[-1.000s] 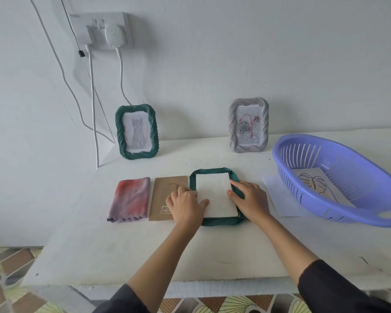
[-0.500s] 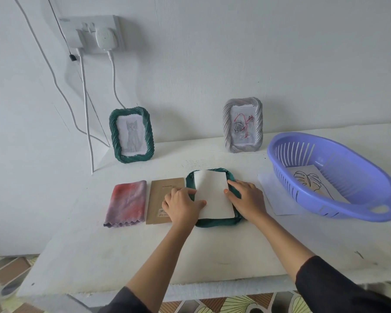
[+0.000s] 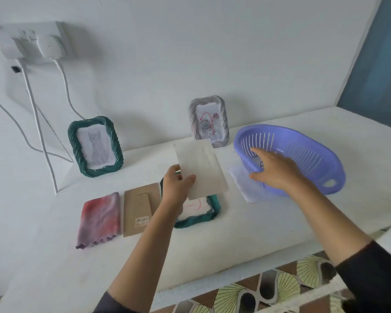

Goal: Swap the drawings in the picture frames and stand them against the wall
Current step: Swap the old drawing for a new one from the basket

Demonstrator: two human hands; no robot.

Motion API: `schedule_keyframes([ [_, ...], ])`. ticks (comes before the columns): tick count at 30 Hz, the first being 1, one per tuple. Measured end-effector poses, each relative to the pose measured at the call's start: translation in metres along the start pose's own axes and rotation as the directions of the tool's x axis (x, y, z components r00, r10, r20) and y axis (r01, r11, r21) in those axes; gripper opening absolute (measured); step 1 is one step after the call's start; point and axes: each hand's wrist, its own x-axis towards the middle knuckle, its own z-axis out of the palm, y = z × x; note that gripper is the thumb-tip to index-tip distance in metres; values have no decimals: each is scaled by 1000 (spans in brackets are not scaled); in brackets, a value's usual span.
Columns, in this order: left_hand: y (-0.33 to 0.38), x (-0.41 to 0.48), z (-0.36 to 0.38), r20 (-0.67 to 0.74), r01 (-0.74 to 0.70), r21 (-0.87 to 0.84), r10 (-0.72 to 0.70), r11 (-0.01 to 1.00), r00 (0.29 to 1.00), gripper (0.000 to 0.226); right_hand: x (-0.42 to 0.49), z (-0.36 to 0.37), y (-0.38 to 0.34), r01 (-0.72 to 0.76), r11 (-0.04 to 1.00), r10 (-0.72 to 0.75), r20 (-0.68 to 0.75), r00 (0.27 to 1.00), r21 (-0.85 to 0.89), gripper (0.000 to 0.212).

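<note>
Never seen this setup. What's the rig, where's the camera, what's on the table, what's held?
No machine: a person's two bare hands, seen from one wide-angle camera on their head, looking down. On the table lie a flat green frame, a brown backing board and a red-purple cloth; a purple basket sits right. Against the wall stand a green cat frame and a grey rose frame. The left hand pinches a white sheet above the flat frame. The right hand, open, stretches over the basket rim, holding nothing.
</note>
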Motion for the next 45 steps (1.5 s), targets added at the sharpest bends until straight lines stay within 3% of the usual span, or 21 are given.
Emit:
schedule_keyframes([
  [2, -5, 0, 20, 53, 45, 31, -46, 999, 998, 38, 1, -1, 8, 15, 996, -22, 73, 997, 93, 54],
  [5, -18, 1, 50, 79, 95, 115, -104, 989, 991, 41, 4, -5, 15, 70, 983, -83, 68, 994, 169, 45],
  [15, -32, 13, 123, 68, 166, 160, -178, 973, 982, 47, 25, -22, 41, 130, 908, -178, 87, 980, 398, 57],
  [26, -36, 9, 150, 45, 152, 239, -167, 959, 985, 40, 24, -13, 47, 226, 925, -255, 59, 965, 304, 53],
  [35, -35, 4, 156, 14, 108, 424, -126, 899, 992, 32, 14, -1, 41, 259, 932, -277, 37, 960, 255, 46],
  [39, -29, 1, 156, -78, 25, 646, 33, 763, 996, 41, 19, -11, 50, 150, 926, -209, 139, 968, 347, 63],
  [42, -8, 2, 153, -127, -81, 511, 169, 856, 977, 45, 38, -23, 71, 23, 966, -62, 144, 988, 259, 54],
  [45, 12, 9, 156, 4, -235, 444, 260, 865, 966, 45, 60, -23, 90, -98, 995, 90, 230, 969, 23, 43],
])
